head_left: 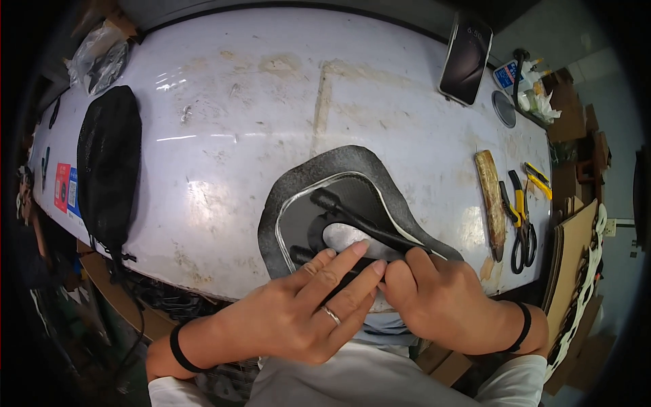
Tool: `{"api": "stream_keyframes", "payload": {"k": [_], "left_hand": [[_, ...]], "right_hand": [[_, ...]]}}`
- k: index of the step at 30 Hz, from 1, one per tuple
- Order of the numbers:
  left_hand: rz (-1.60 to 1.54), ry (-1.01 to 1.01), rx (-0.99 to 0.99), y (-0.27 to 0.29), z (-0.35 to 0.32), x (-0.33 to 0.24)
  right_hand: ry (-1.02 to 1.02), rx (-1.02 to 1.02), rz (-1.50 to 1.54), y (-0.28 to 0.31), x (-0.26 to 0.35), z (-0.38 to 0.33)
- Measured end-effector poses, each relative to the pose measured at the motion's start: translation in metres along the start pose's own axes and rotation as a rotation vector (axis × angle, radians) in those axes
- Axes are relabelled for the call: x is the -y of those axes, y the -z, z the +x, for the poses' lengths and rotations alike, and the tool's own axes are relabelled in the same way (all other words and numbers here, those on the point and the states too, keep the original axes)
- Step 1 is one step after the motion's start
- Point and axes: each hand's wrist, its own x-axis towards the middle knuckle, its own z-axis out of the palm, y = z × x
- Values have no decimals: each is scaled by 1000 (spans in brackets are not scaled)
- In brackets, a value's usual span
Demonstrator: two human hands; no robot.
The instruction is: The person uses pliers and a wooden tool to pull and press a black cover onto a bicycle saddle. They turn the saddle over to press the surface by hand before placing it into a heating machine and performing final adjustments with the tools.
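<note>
At the table's near edge lies a black, saddle-shaped piece [319, 217] with a wide grey fuzzy border and a pale line running inside it. Black raised strips and a pale silver oval [346, 235] show within its outline. My left hand [319, 305], wearing a ring, rests on the lower part with its fingers stretched out, their tips by the oval. Curled fingers of my right hand [441, 298] pinch the piece's near right edge. What lies under both hands is hidden.
A phone [466, 60] leans at the back right. On the right lie a worn wooden-looking stick [489, 203], yellow-black pliers [517, 197], black-handled scissors [524, 244] and a yellow cutter [539, 182]. A black mesh bag [110, 166] sits on the left, near a clear plastic bag [102, 57].
</note>
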Motion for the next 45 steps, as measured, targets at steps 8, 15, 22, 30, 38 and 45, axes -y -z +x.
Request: {"api": "stream_keyframes", "payload": {"k": [8,15,22,30,38,45], "left_hand": [[33,-34,122,6,3,5],[-57,65,103,9,14,14],[-160,13,422,45,53,32],[-149,-73,486,47,58,40],[-65,-85,474,45,51,29],[280,-155,348,28,37,16]], "right_hand": [[-22,95,87,10,-6,7],[-68,-32,223,2,-17,5],[-180,-382,111,-20,-22,-38],[-64,-261,-136,-15,-26,-36],[163,-292,-81,-26,-31,-31],[178,-338,-21,-32,-30,-36]]}}
